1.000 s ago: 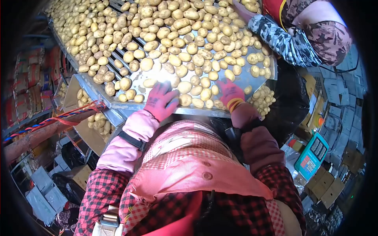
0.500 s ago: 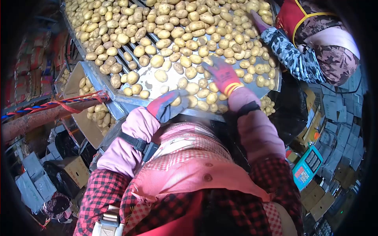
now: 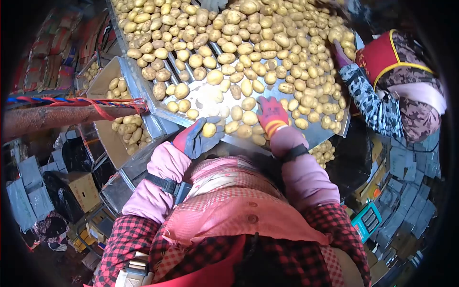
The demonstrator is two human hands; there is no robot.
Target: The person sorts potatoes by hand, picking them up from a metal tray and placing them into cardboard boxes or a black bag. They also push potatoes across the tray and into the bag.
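Note:
In a red and grey glove, my left hand (image 3: 195, 139) is turned palm up at the table's near edge. It cups a small yellow potato (image 3: 209, 129) near the thumb. My right hand (image 3: 273, 114), gloved in red with a yellow-striped cuff, lies palm down with its fingers stretched forward. Several loose potatoes (image 3: 249, 117) lie between the hands, some touching the right one. Its fingertips are partly hard to make out, and I see nothing gripped in it. Both hands are over the metal sorting table (image 3: 198, 91).
A thick heap of potatoes (image 3: 287, 36) covers the far side, partly over slotted bars. A co-worker's camouflage sleeve (image 3: 366, 95) reaches in from the right. At left, a cardboard box (image 3: 109, 138) holds potatoes beside a pole (image 3: 71, 119) wrapped in cords. A teal scale display (image 3: 367, 221) stands lower right.
My left hand has rolled palm up, exposing the potato in it. My right hand has drawn back toward me, its fingers closer together. The whole view has shifted, and a grey glove appears at the top.

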